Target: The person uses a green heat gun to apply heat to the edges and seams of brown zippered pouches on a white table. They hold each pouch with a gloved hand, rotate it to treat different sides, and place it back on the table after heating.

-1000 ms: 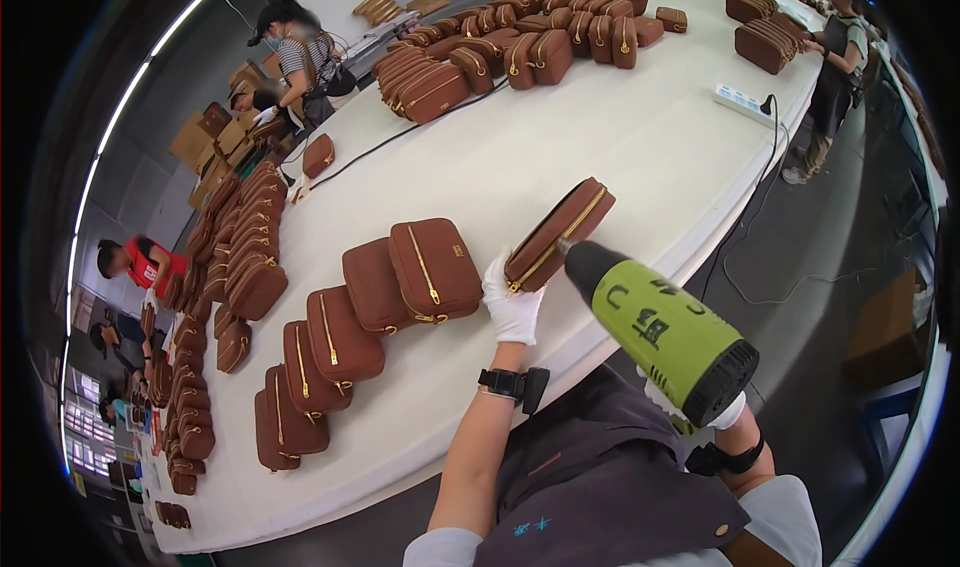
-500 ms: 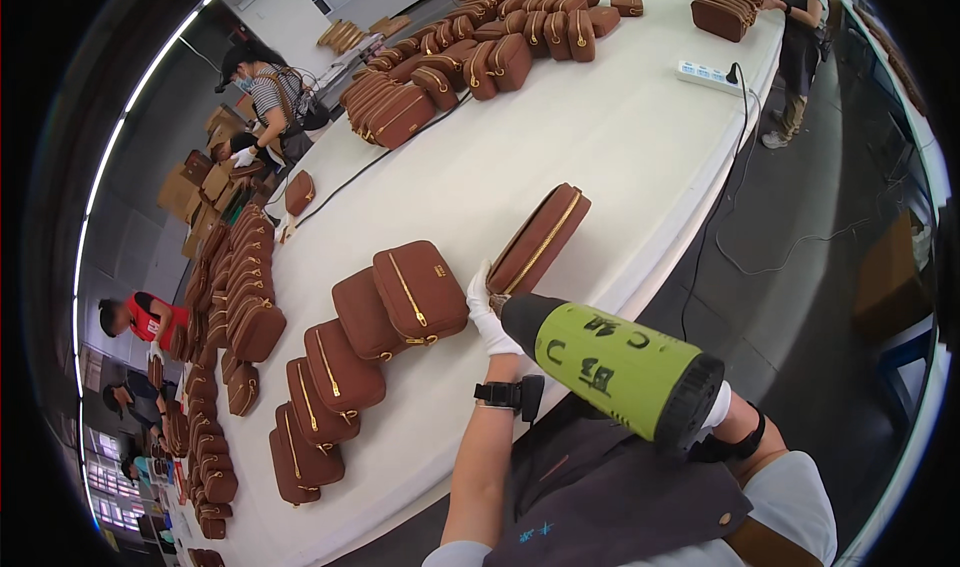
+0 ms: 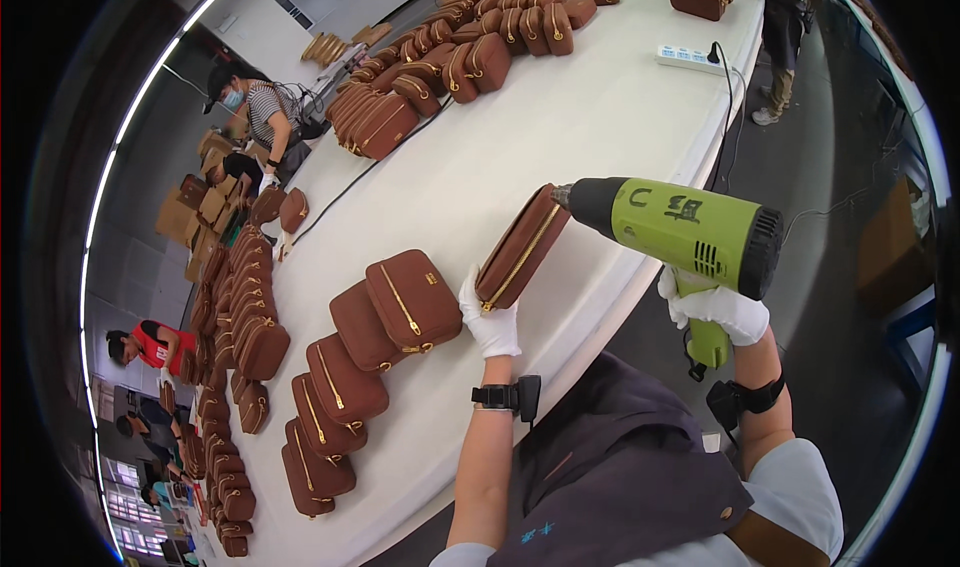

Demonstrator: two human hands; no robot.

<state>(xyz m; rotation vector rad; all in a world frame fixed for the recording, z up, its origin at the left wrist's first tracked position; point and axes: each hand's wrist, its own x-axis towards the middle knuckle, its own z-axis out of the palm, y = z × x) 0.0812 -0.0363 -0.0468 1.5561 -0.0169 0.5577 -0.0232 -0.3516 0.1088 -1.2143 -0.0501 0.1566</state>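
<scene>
Trouble could start on the left. Boxy brown leather-look bags with gold zips (image 3: 347, 379) make a slanting row at eight o'clock from the slim brown leather-look bag with a gold zip (image 3: 512, 242). The white-gloved left hand (image 3: 490, 319) is right beside the end one, so a small bump could knock the row crooked. Its fingers curl around just the low end of the slim bag, which tilts up toward one o'clock over the white table (image 3: 600, 117). Held only there, the bag could twist or slip.

At the bag's top end is the narrow metal nozzle (image 3: 561, 196) of a green and black hot-air gun (image 3: 650, 217), touching or very near; I cannot tell which. If the gun is on, which I cannot tell either, too much heat in one spot could scorch the bag. The white-gloved right hand (image 3: 735, 315), at four o'clock, wraps snugly around the gun's green handle. A wobble there could poke the bag. A black cord (image 3: 728, 107) hangs over the table edge at two o'clock and could snag.

At nine o'clock, far left, brown cardboard boxes (image 3: 175, 217) have brown bags in or by them; I cannot tell which. The bags' insides, in the row and in the left hand, are hidden. At three o'clock, far right, a big brown cardboard box (image 3: 885, 267) shows something pale at its top.
</scene>
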